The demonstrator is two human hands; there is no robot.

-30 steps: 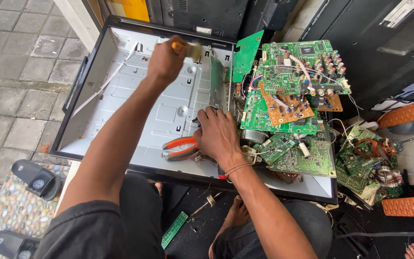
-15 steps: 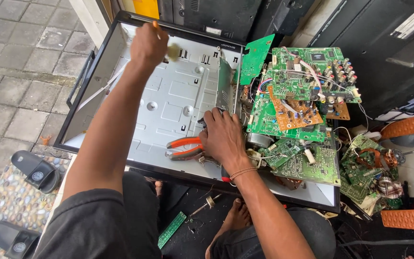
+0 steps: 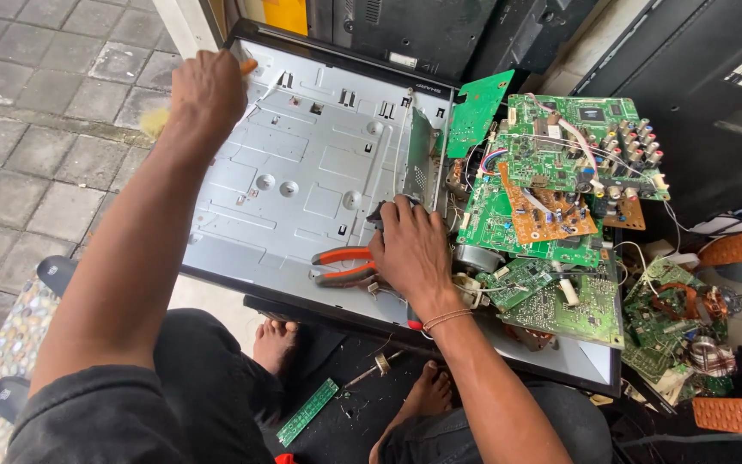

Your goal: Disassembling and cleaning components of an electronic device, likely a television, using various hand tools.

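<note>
— What's down by the person's bare feet?

— A narrow green strip board on the dark floor, with a few small loose bits beside it. Nothing there has shifted.

— And the right hand?

— It's still planted palm-down on the near right part of the grey metal panel, just beside the orange-handled pliers. The fingertips lie over something dark. I can't tell whether they grip it or only press on it.

— So what has changed?

— The left hand. A second ago it was over the top middle of the panel. Now it has swept out to the far left corner, closed in a fist round a small brush. The orange handle pokes up from the fist, and the pale bristles hang just past the panel's edge, over the paving.

— So the sweep has run the width of the sheet?

— It looks that way to me: the stroke has reached the edge. The heap of green circuit boards on the right is untouched, and the dark casings behind haven't moved.
</note>
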